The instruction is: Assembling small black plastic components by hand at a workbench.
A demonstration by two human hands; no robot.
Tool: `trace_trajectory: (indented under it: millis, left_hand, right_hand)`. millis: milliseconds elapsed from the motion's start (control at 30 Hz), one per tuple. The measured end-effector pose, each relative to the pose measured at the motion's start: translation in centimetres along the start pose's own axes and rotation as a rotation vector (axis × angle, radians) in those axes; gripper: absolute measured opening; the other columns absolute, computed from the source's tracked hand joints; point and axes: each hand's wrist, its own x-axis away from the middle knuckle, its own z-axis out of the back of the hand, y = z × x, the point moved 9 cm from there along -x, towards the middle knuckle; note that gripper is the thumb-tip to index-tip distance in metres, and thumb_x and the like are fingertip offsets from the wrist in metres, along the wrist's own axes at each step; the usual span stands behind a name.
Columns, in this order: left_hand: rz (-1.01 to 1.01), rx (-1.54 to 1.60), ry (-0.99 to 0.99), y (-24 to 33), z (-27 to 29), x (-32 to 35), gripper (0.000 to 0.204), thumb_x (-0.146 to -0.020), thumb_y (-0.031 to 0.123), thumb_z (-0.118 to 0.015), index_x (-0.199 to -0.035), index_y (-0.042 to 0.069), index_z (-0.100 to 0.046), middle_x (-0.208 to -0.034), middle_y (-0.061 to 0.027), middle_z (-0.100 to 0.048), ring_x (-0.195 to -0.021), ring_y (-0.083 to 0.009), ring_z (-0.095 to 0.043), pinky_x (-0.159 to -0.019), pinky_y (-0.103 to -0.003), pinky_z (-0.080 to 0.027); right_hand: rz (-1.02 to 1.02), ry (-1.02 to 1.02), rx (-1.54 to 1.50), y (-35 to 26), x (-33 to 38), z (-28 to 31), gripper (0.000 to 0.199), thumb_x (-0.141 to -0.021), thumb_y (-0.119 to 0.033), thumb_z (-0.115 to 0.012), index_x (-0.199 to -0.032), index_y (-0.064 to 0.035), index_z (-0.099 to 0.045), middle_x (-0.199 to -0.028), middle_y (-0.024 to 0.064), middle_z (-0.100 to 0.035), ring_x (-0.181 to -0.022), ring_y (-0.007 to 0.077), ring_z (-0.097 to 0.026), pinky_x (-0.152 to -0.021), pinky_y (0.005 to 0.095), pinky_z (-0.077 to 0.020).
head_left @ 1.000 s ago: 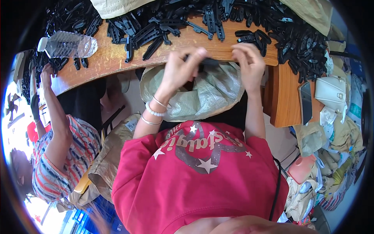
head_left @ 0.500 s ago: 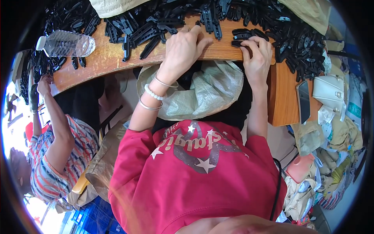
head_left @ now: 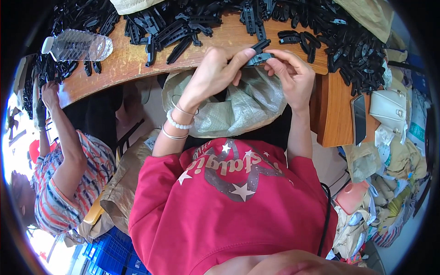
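Observation:
My left hand (head_left: 211,73) and my right hand (head_left: 292,75) meet at the near edge of the wooden table (head_left: 123,57), both pinching a small black plastic part (head_left: 259,54) between thumbs and fingers. The part is held just above an open woven sack (head_left: 243,107) that hangs in my lap under the table edge. A heap of black plastic parts (head_left: 192,23) covers the table beyond my hands. Bracelets circle my left wrist.
A clear plastic bottle (head_left: 78,45) lies on the table at the left. Another person in a striped shirt (head_left: 68,178) reaches onto the table there. A dark phone (head_left: 359,119) and a white pouch (head_left: 388,107) rest at the right, above piled bags.
My hands were spread along the table edge; now they have come together at the middle and picked up a black part. The view has tilted down slightly.

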Motion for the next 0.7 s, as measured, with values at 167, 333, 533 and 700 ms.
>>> trace_trajectory:
  millis: [167, 333, 533, 700]
  left_hand:
    - [-0.380, -0.240, 0.250, 2.9, 0.1, 1.6, 0.029, -0.081, 0.012, -0.071, -0.106, -0.002, -0.064, -0.075, -0.0120, -0.065, -0.058, -0.0132, -0.059, -0.052, -0.025, -0.046]
    - [-0.397, -0.245, 0.235, 2.7, 0.4, 1.7, 0.032, -0.078, 0.013, -0.071, -0.104, -0.003, -0.062, -0.079, -0.0209, -0.064, -0.068, -0.0370, -0.063, -0.059, -0.037, -0.050]
    - [-0.210, -0.241, 0.135, 1.8, -0.2, 1.4, 0.030, -0.078, 0.017, -0.072, -0.100, -0.002, -0.064, -0.073, -0.0203, -0.063, -0.061, -0.0347, -0.061, -0.056, -0.036, -0.049]
    - [-0.270, -0.269, 0.114, -0.8, -0.4, 2.8, 0.031, -0.077, 0.018, -0.074, -0.101, -0.001, -0.065, -0.077, -0.0152, -0.063, -0.063, -0.0274, -0.060, -0.059, -0.033, -0.048]
  right_hand:
    - [-0.047, 0.048, -0.087, 1.2, 0.4, -0.3, 0.023, -0.085, -0.001, -0.064, -0.107, 0.0058, -0.063, -0.093, 0.0087, -0.064, -0.077, 0.0093, -0.062, -0.068, 0.0219, -0.0517]
    - [0.032, 0.041, -0.331, 0.7, -0.2, -0.5, 0.037, -0.085, 0.001, -0.064, -0.119, 0.0054, -0.054, -0.101, 0.0087, -0.061, -0.093, 0.0122, -0.059, -0.079, 0.0235, -0.0502]
    - [-0.012, 0.035, -0.238, 2.4, -0.2, -0.1, 0.029, -0.083, 0.002, -0.066, -0.111, 0.0054, -0.059, -0.096, 0.0082, -0.063, -0.084, 0.0111, -0.061, -0.077, 0.0228, -0.0499]
    - [-0.052, -0.022, 0.033, 3.5, -0.7, 1.6, 0.012, -0.083, -0.006, -0.067, -0.094, 0.0007, -0.068, -0.092, 0.0068, -0.066, -0.077, 0.0110, -0.063, -0.071, 0.0224, -0.0490]
